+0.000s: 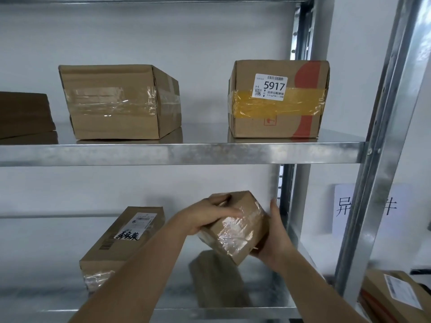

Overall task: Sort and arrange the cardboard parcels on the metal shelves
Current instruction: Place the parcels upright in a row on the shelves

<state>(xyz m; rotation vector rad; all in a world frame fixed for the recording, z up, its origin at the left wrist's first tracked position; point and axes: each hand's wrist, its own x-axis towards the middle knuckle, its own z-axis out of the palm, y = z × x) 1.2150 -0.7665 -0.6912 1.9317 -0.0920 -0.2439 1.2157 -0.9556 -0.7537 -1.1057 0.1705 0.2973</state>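
Note:
Both hands hold a small cardboard parcel (238, 227) wrapped in clear tape, tilted and lifted just above the lower metal shelf (261, 283). My left hand (210, 214) grips its top left side. My right hand (274, 234) supports its right end from below. A long labelled parcel (121, 243) lies on the same shelf to the left. On the upper shelf (182, 153) stand a taped plain parcel (119, 101) and a parcel with yellow tape and a "5917" label (277, 101).
A dark flat parcel (23, 114) sits at the upper shelf's far left. Steel uprights (382, 145) bound the bay on the right. Behind them hangs a white paper sign (345, 208), and more parcels (394, 297) lie low at the right.

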